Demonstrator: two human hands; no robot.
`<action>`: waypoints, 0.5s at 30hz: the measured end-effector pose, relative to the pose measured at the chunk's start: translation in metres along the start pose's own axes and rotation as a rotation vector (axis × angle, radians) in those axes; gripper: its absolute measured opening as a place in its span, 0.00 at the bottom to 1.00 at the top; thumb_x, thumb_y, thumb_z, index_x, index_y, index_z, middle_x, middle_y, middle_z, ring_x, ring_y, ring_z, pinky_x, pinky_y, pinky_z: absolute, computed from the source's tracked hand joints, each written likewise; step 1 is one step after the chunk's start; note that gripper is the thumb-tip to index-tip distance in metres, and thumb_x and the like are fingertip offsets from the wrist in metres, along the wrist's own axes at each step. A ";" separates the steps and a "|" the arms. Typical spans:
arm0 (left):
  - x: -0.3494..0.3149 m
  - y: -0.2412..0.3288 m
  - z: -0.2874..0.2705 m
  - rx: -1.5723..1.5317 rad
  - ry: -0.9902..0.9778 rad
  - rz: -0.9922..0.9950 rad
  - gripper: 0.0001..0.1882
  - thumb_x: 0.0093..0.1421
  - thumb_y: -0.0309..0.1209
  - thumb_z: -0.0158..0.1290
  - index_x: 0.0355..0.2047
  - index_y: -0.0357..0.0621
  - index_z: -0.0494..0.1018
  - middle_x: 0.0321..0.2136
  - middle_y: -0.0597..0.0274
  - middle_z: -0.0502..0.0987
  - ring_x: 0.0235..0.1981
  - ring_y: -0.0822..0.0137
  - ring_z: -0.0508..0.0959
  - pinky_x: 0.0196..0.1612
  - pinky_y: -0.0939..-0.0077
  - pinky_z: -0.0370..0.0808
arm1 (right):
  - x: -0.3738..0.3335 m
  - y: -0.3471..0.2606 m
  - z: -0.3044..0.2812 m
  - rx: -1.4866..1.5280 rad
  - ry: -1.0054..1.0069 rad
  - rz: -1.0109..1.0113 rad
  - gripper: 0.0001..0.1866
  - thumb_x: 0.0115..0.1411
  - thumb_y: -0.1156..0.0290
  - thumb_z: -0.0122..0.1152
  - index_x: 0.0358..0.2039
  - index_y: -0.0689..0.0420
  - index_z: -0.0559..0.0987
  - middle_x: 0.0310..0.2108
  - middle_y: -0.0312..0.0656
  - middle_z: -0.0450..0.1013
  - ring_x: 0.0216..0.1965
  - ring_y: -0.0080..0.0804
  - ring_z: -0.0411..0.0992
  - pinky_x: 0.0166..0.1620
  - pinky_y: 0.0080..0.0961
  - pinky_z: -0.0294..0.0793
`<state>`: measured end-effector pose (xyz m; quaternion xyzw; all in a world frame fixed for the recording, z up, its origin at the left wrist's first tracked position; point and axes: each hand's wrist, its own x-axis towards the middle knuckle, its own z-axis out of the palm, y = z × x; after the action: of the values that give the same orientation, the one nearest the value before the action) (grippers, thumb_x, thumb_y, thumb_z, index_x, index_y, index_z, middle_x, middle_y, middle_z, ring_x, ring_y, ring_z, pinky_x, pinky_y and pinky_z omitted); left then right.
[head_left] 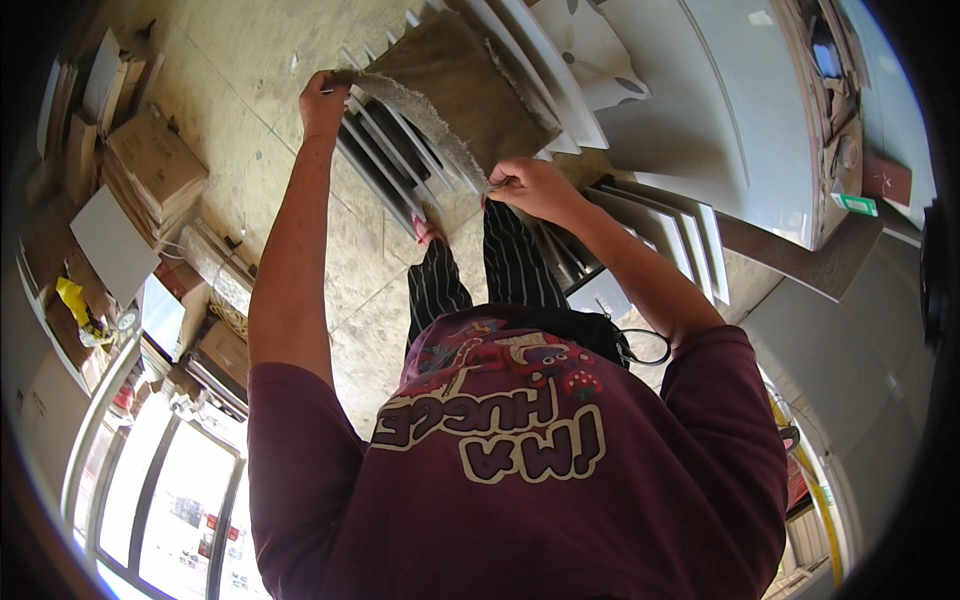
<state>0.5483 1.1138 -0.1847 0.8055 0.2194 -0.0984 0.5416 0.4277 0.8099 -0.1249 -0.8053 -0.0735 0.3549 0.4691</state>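
Observation:
A brown-olive cloth [465, 90] with frayed pale edges is spread out ahead of me, over a row of thin upright panels [392, 150]. Its near left corner is pinched in my left hand [325, 105], whose fingers are closed. My right hand [537, 188] grips the near right corner between thumb and fingers, close above my striped trouser leg. Between the two hands the near edge sags in a curve. The cloth hides the middle of the panels beneath it.
Cardboard boxes [158, 160] and stacked sheets stand at the left. On the right lean large pale slabs [690, 110], one patterned with leaves, and more upright panels [690, 235] stand near my right forearm. Under my feet is a worn concrete floor [245, 85]. A bright glazed doorway [185, 490] lies lower left.

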 end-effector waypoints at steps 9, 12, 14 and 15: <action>-0.026 -0.099 -0.071 -0.058 0.093 -0.131 0.12 0.48 0.26 0.50 0.34 0.40 0.68 0.27 0.62 0.71 0.25 0.71 0.74 0.23 0.82 0.69 | 0.036 -0.013 0.086 -0.137 -0.097 -0.041 0.10 0.43 0.67 0.56 0.27 0.58 0.74 0.26 0.42 0.72 0.30 0.36 0.71 0.31 0.28 0.68; -0.039 -0.129 -0.095 -0.037 0.123 -0.185 0.10 0.48 0.25 0.50 0.33 0.40 0.68 0.26 0.63 0.71 0.24 0.72 0.74 0.23 0.82 0.69 | 0.043 -0.024 0.115 -0.146 -0.170 0.056 0.10 0.43 0.67 0.56 0.26 0.57 0.74 0.27 0.42 0.72 0.30 0.36 0.71 0.31 0.28 0.68; -0.048 -0.145 -0.108 -0.059 0.143 -0.202 0.09 0.48 0.24 0.49 0.32 0.40 0.68 0.25 0.63 0.71 0.23 0.72 0.73 0.22 0.81 0.69 | 0.045 -0.028 0.132 -0.170 -0.198 0.019 0.09 0.43 0.67 0.56 0.26 0.56 0.74 0.26 0.40 0.73 0.30 0.36 0.71 0.31 0.29 0.68; -0.052 -0.151 -0.114 -0.053 0.151 -0.205 0.09 0.48 0.24 0.49 0.32 0.40 0.68 0.25 0.63 0.71 0.23 0.72 0.73 0.22 0.81 0.69 | 0.045 -0.025 0.143 -0.191 -0.201 -0.030 0.09 0.43 0.67 0.56 0.27 0.56 0.74 0.26 0.40 0.73 0.30 0.36 0.71 0.31 0.29 0.68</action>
<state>0.4239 1.2531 -0.2439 0.7695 0.3432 -0.0866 0.5316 0.3752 0.9446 -0.1711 -0.8054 -0.1657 0.4182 0.3860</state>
